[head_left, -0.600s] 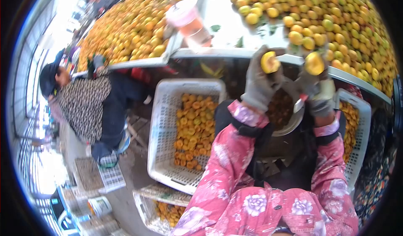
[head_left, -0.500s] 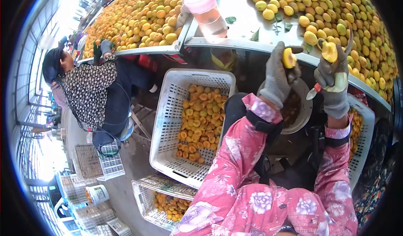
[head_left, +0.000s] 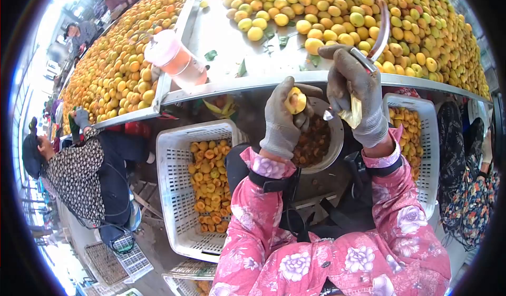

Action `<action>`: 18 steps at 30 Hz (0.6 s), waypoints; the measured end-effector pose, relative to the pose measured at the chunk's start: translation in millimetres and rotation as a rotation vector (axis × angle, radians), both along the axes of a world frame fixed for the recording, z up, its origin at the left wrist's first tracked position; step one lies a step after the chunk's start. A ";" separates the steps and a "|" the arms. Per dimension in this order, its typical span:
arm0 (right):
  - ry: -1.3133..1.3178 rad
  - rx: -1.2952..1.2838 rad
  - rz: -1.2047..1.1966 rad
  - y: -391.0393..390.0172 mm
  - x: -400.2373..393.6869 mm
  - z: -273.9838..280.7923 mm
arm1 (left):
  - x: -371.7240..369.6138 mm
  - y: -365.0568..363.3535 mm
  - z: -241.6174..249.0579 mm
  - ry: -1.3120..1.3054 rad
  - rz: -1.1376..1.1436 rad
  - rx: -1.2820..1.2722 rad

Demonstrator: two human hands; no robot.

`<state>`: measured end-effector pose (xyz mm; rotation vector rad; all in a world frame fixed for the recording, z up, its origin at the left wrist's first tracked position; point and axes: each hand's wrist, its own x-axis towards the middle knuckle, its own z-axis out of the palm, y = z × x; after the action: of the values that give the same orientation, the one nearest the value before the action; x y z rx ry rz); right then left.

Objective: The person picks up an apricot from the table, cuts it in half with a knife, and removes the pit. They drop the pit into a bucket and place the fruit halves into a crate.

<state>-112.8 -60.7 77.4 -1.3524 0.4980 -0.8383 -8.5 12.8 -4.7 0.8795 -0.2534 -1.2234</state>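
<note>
My left hand (head_left: 287,117), in a grey glove with dark-coated fingers, pinches a halved apricot (head_left: 295,101), its cut face partly showing. Just to its right, my right hand (head_left: 356,93) wears a similar glove with a pale yellow piece at the palm. Its fingers are closed round a knife (head_left: 365,60). A long curved part of it rises above the fist, and a small shiny tip shows below. Beneath both hands stands a white bucket (head_left: 338,140) holding brown, wet-looking scraps.
A metal-edged table (head_left: 253,86) bears heaped apricots (head_left: 421,38) and a pink-lidded jug (head_left: 176,59). White crates of halved apricots stand at left (head_left: 171,190) and right (head_left: 429,132). A co-worker (head_left: 79,175) sits at far left; another person's patterned clothing (head_left: 469,201) shows at right.
The view has swung right, so the scene shifts left. The apricot half at my right fingertips is out of sight. My right hand has turned, and the half in my left hand shows more cut face.
</note>
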 end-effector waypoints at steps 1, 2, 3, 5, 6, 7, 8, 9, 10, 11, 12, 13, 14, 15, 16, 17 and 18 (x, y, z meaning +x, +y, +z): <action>-0.082 0.045 0.007 -0.9 -2.6 2.0 | -3.9 -2.4 -3.1 -0.050 0.016 -0.001; -0.108 -0.028 0.020 -6.9 -4.1 3.0 | -7.6 -3.4 -7.0 -0.100 0.033 0.002; -0.200 0.015 0.058 -10.1 -3.7 4.1 | -10.3 -3.2 -13.4 -0.098 0.019 0.007; -0.215 -0.045 0.076 -16.7 -1.9 8.2 | -12.4 -2.5 -30.9 -0.532 0.038 -0.017; -0.093 -0.299 -0.005 -18.9 -0.1 8.2 | -12.1 -4.1 -36.1 -0.749 0.051 -0.035; -0.198 -0.099 0.079 -22.4 1.2 2.9 | -10.1 -7.8 -40.8 -0.749 0.043 -0.035; -0.220 -0.036 0.068 -22.2 1.5 1.4 | -7.3 -12.2 -45.3 -1.223 0.219 -0.162; -0.240 0.027 0.059 -21.7 1.8 0.2 | -6.6 -14.7 -44.0 -1.689 0.407 -0.296; -0.242 0.014 0.049 -22.5 1.8 -1.8 | -10.2 -8.0 -40.3 -1.554 0.243 -0.225; -0.242 0.018 0.044 -23.3 1.1 -3.8 | -11.5 -4.5 -40.3 -1.555 0.237 -0.224; -0.203 -0.055 0.047 -24.1 0.2 -5.5 | -12.7 -2.6 -37.4 -1.366 0.116 -0.112; -0.163 -0.130 0.049 -24.6 -0.7 -7.2 | -14.4 -2.4 -33.6 -1.173 0.000 -0.004; -0.125 -0.232 0.023 -23.6 -1.5 -9.6 | -18.5 -2.8 -28.6 -0.874 -0.043 0.090; -0.126 -0.234 0.020 -21.6 -3.1 -9.2 | -21.1 -2.5 -21.5 -0.875 -0.045 0.088; -0.150 -0.204 0.067 -18.6 -4.7 -8.2 | -23.1 -1.3 -16.0 -0.954 -0.006 -0.048; -0.174 -0.173 0.115 -14.8 -6.1 -8.0 | -24.4 -0.3 -14.0 -1.030 0.033 -0.184; -0.204 -0.340 0.106 -9.9 -4.4 -16.2 | -28.0 -3.1 -18.4 -1.072 0.085 -0.123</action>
<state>-117.2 -70.6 61.2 -1.5660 0.1254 -0.9911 -36.5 9.7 -23.1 1.3559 -1.1173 -0.5445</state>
